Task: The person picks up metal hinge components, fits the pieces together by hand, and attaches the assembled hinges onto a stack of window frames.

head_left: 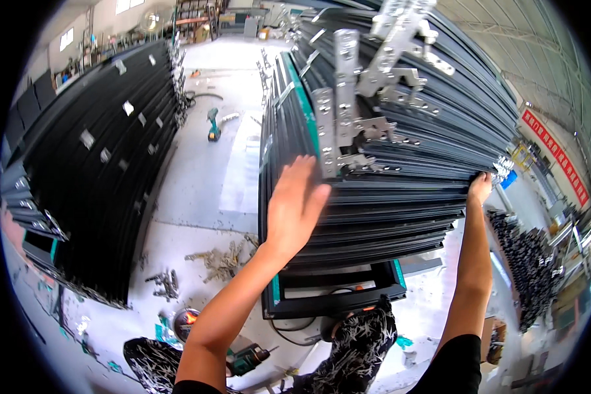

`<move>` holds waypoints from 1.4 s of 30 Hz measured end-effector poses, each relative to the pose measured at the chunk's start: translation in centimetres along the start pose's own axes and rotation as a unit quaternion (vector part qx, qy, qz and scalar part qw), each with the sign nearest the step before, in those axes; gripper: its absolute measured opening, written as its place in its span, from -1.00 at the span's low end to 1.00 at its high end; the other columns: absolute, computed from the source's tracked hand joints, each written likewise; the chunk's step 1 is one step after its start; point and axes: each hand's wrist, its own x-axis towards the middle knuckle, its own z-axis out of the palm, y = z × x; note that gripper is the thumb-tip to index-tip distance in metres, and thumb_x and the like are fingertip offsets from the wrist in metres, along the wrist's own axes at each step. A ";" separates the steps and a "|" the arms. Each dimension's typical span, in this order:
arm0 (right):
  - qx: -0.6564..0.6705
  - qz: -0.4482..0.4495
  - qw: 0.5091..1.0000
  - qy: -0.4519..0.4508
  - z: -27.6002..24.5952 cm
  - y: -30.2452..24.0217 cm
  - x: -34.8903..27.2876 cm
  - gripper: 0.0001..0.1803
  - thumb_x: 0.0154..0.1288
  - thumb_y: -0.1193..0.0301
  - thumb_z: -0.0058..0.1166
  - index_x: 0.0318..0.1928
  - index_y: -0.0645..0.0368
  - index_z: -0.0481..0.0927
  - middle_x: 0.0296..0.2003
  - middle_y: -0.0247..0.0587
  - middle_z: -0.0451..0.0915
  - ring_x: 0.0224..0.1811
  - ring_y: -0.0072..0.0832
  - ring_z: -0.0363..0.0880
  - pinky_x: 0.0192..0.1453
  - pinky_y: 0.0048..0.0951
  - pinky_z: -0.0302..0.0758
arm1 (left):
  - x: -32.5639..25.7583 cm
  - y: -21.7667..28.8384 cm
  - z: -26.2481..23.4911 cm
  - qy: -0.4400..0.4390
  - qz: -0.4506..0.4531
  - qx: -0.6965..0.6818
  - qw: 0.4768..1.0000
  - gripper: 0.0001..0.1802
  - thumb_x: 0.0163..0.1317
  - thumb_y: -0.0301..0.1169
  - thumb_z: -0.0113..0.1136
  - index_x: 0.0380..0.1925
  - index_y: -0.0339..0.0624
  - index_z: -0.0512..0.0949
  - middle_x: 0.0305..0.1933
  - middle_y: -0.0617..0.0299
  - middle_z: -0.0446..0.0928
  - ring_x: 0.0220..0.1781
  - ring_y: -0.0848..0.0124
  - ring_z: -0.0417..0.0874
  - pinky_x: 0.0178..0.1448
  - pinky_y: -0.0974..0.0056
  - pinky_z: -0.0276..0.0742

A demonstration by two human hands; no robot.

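Observation:
A tall stack of black metal window frames [400,190] stands in front of me. My left hand [292,207] is over the stack's left part, fingers spread and slightly blurred, with nothing in it; whether its palm touches the frames I cannot tell. At the stack's right end my right hand [481,187] is closed around a frame's edge, its fingertips partly hidden. Silver perforated hinge arms [346,85] lie on top of the stack, just beyond my left hand. A green strip [302,98] runs along the frames there. More silver hardware [503,169] sits beside my right hand.
Another stack of black frames [92,171] stands at the left. A cordless drill [213,125] is on the floor between the stacks; another power drill [249,360] lies near my legs. Loose metal fittings [220,261] litter the floor. Dark profiles [525,269] are piled at the right.

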 end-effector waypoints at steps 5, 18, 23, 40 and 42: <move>-0.001 -0.001 1.000 0.021 -1.9 -1.6 -0.1 -0.62 0.34 0.23 -0.25 -0.05 0.12 0.58 -0.14 0.16 0.61 -0.08 0.18 0.53 0.01 0.02 0.42 | 2.3 3.7 -2.7 0.012 -0.053 -0.047 0.997 -0.71 0.33 -0.33 0.20 -0.08 -0.33 0.56 -0.22 0.17 0.63 -0.15 0.48 0.58 -0.01 0.38 0.47; -0.045 0.025 0.998 0.018 -0.4 -1.7 0.5 -0.54 0.33 0.10 -0.30 -0.07 0.11 0.57 -0.10 0.16 0.61 -0.03 0.14 0.56 0.07 0.02 0.45 | 5.1 2.2 -1.9 -0.023 -0.045 -0.035 0.998 -0.76 0.30 -0.40 0.21 -0.51 -0.30 0.49 -0.59 0.46 0.26 -0.47 0.67 0.20 -0.41 0.46 0.19; -0.077 0.023 0.997 -0.013 -0.4 0.8 3.7 -0.43 0.30 0.01 -0.33 0.13 -0.04 0.56 0.06 0.10 0.56 0.11 0.08 0.52 0.21 -0.06 0.42 | 6.8 4.3 -3.5 -0.051 -0.107 -0.190 0.975 -0.78 0.36 -0.29 0.17 -0.21 -0.23 0.60 -0.26 0.29 0.61 -0.20 0.49 0.60 0.07 0.33 0.54; -0.123 -0.024 0.992 -0.004 2.1 3.1 4.9 -0.41 0.30 -0.01 -0.37 0.14 -0.01 0.54 0.07 0.11 0.55 0.14 0.11 0.49 0.25 -0.07 0.39 | 10.2 3.6 -5.1 -0.043 -0.101 -0.310 0.944 -0.77 0.40 -0.33 0.09 -0.01 -0.14 0.53 -0.12 0.24 0.60 -0.11 0.44 0.57 0.05 0.32 0.49; -0.110 -0.014 0.994 -0.011 1.7 2.3 4.1 -0.41 0.30 0.00 -0.37 0.13 -0.01 0.54 0.06 0.11 0.56 0.13 0.12 0.49 0.24 -0.06 0.39 | 10.9 3.7 -5.3 -0.102 -0.150 -0.401 0.898 -0.61 0.39 -0.23 0.11 0.15 -0.07 0.41 0.04 0.30 0.56 0.08 0.37 0.50 0.22 0.20 0.40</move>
